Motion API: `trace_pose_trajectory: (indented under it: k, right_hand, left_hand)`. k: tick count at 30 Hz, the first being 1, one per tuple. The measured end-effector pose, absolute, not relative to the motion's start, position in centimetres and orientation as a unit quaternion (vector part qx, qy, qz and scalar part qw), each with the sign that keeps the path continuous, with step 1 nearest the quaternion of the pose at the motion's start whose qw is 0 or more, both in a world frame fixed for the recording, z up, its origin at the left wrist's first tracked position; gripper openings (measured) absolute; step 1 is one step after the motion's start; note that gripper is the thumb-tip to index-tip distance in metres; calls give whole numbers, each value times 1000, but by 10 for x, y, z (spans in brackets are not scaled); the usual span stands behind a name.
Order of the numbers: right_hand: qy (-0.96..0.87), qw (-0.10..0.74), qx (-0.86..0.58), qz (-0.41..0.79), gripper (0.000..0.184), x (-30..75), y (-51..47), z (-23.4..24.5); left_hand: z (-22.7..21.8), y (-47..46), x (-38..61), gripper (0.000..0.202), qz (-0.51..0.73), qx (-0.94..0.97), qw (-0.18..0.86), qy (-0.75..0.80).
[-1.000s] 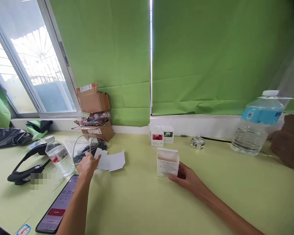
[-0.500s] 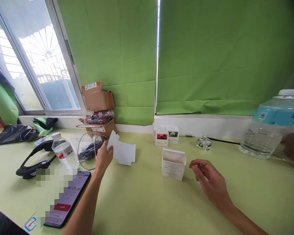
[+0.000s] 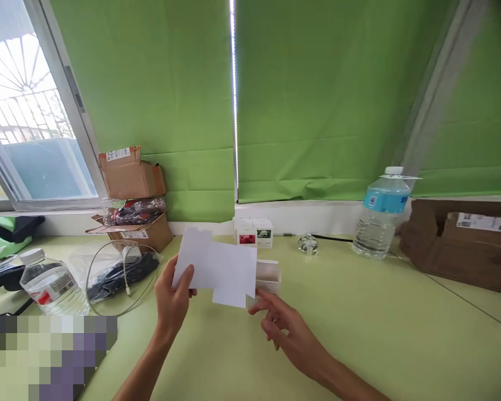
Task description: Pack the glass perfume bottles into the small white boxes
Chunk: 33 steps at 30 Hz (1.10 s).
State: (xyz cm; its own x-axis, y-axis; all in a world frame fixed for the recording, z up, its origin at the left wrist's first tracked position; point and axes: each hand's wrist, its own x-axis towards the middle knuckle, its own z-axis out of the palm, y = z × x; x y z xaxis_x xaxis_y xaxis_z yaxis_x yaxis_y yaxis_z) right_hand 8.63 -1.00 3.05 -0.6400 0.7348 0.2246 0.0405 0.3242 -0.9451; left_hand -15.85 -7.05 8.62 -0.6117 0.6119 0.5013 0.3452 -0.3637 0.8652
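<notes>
My left hand (image 3: 173,298) pinches the left edge of a flat white card cut-out (image 3: 219,267) and holds it up above the green table (image 3: 359,323). My right hand (image 3: 286,328) reaches toward the card's lower right corner, fingers apart, holding nothing. Behind the card stands a small open white box (image 3: 270,275), partly hidden by it.
Two small printed boxes (image 3: 254,233) and a glass knob (image 3: 308,244) sit by the wall. A large water bottle (image 3: 379,214) and a flat brown carton (image 3: 459,245) are at right. Left: cardboard boxes (image 3: 131,181), bagged cables (image 3: 117,270), a small bottle (image 3: 52,284).
My left hand lifted the white card off the table and brought it to the middle, in front of the open box. My right hand let go of the box and moved toward the card.
</notes>
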Motion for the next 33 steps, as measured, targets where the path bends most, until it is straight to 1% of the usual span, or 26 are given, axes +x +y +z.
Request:
trace_pose_trajectory:
  k: [2,5,8,10,12,14,18,19,21,24,27,30,33]
  right_hand:
    - [-720,356,-264,534,47,86,-11,35]
    - [-705,382,-282,527,36,87,-13,41]
    - [-697,407,-302,508,34,89,-14,44]
    - [-689,419,-311,503,33,90,-13,45]
    - [-680,422,-313,511,32,91,-11,45]
    - [-673,424,-296,529,34,91,-9,45]
    - [-667,436,-252,550,46,91,-7,48]
    - [-667,436,-250,550,46,91,-7,49]
    - [-674,430,-249,547,45,91,-8,51]
    - [-696,421,-232,534,42,93,-7,51]
    - [-737,408,-212,496,34,96,-4,47]
    - [-771,386,-211,461,28,99,0,44]
    - [-775,372,-232,455,34,101,1,46]
  left_hand:
    - [80,-73,-145,39,706,438,96,548]
    - [72,-77,-127,41,688,483,119,528]
    - [68,-80,-114,42,635,573,142,499]
    - [67,-82,-110,50,602,631,153,465]
    - [66,-82,-108,63,586,663,176,431]
    - [65,-81,-106,68,581,666,210,417]
    - [63,-75,-100,49,609,591,308,431]
    - [64,-74,-98,48,614,568,336,433]
    - [65,-70,-96,52,612,537,381,439]
    - [67,-67,-98,55,587,522,402,470]
    - [67,-66,-105,47,544,544,421,481]
    - [64,-64,-112,40,495,577,458,461]
    - [60,-61,-115,38,472,586,478,452]
